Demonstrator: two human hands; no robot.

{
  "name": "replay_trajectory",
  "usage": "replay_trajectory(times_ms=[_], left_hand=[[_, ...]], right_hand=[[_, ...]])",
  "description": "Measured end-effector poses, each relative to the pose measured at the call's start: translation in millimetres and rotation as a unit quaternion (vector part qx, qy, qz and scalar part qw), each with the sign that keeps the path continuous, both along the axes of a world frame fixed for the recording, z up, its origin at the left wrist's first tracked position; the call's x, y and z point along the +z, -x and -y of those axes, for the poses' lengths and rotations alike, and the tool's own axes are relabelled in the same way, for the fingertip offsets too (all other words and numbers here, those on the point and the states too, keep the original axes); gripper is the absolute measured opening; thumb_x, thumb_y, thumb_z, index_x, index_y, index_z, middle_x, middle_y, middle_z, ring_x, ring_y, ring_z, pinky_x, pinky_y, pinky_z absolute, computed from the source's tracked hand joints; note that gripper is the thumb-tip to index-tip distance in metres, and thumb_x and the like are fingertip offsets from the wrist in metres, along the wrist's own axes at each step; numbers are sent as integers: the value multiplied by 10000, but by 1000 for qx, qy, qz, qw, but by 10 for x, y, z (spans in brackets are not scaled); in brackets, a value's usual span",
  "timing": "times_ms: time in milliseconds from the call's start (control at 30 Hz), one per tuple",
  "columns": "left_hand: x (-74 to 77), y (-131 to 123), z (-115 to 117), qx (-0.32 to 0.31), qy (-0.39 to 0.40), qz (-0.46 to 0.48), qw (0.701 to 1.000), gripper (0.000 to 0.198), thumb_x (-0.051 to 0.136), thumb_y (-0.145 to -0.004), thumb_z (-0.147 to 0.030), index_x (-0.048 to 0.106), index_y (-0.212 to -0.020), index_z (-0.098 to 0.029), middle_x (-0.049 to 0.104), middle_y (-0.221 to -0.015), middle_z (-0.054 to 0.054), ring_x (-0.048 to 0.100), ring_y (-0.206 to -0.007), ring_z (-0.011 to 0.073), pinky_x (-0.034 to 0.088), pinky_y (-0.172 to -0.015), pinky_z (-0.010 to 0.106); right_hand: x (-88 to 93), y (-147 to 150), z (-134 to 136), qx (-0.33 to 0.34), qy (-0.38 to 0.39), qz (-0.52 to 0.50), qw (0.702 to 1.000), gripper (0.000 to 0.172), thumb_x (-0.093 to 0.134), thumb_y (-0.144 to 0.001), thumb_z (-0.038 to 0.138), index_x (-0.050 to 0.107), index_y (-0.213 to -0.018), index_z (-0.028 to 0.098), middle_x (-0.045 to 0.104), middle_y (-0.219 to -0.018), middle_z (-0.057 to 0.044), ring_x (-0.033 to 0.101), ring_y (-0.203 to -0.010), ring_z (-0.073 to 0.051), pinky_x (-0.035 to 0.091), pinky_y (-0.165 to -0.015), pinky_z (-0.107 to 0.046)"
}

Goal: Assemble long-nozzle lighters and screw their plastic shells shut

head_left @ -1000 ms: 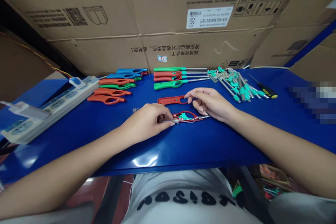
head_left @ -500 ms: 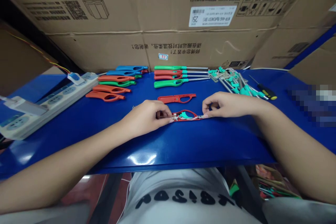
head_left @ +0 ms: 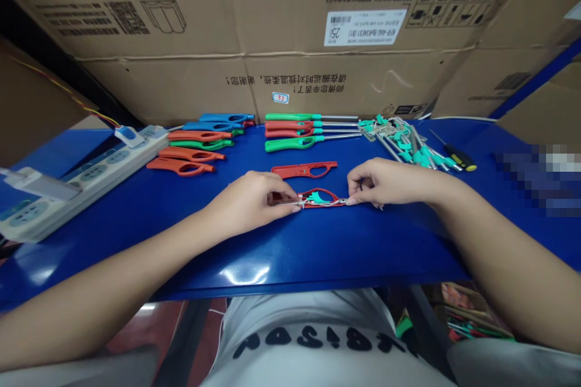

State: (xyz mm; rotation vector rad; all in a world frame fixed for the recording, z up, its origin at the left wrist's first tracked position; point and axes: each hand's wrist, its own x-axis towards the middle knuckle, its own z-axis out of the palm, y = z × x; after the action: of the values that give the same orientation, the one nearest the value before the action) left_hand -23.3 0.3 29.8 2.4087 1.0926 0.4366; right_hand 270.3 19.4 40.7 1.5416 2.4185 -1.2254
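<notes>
Head view: red casing (head_left: 323,205) between left hand (head_left: 258,201) and right hand (head_left: 385,182).

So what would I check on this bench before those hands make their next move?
1. Left end steadied: ok. The left hand grips the open, looped red plastic shell.
2. Right end steadied: ok. The right hand has its fingertips pinched there; exactly which part they grip is hidden.
3. Small teal plastic piece fully seated: cannot tell. It lies at the loop, but is too small to judge.
4. Thin white wires tucked clear of the rim: cannot tell.
5. Separate red plastic half-shell nearby: ok, lying just beyond the hands.
6. Black-and-yellow screwdriver in hand: not ok, it lies off to the right.
</notes>
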Motion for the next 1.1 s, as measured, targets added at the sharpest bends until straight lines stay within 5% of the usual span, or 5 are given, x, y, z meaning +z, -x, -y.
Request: replay_trajectory(times_ms=[300, 533, 767, 967, 1100], left_hand=[[-39, -13, -29, 7, -6, 9, 1000, 75, 757, -859, -243, 800, -892, -192, 759, -872, 31, 671, -751, 156, 462, -645, 244], [-31, -26, -22, 12, 0, 5, 1000, 96, 748, -865, -246, 810, -924, -204, 754, -851, 24, 647, -712, 139, 448, -635, 237], [23, -21, 78, 23, -69, 6, 997, 180, 697, -898, -284, 777, -1031, -194, 726, -961, 40, 658, -778, 161, 477, -644, 257], [-56, -66, 149, -108, -146, -25, 983, 234, 589, -972, -248, 698, -1176, -215, 681, -1238, 72, 616, -1162, 249, 483, -998, 399], [-142, -76, 126, -132, -156, -40, 978, 277, 549, -992, -232, 671, -1241, -248, 646, -1349, 67, 606, -1230, 255, 480, -1038, 421]], right_hand=[[8, -23, 1, -5, 34, -11, 999, 324, 713, -802, 502, 643, -841, 188, 634, -695, -2, 598, -509, -136, 446, -484, -255], [-2, 66, 57, 59, -90, -55, 993, 360, 709, -820, 512, 637, -967, 191, 601, -759, 12, 521, -566, -90, 415, -551, -233], [-28, 117, 72, 72, -107, -58, 990, 323, 663, -858, 502, 616, -894, 185, 583, -706, 15, 501, -602, -105, 384, -557, -232], [-65, 142, 58, 91, -143, -58, 984, 327, 627, -887, 510, 606, -833, 188, 539, -656, 29, 458, -594, -109, 342, -564, -238], [-73, 156, 56, 109, -160, -58, 979, 349, 633, -885, 531, 600, -817, 190, 534, -663, 28, 468, -603, -112, 335, -577, -240]])
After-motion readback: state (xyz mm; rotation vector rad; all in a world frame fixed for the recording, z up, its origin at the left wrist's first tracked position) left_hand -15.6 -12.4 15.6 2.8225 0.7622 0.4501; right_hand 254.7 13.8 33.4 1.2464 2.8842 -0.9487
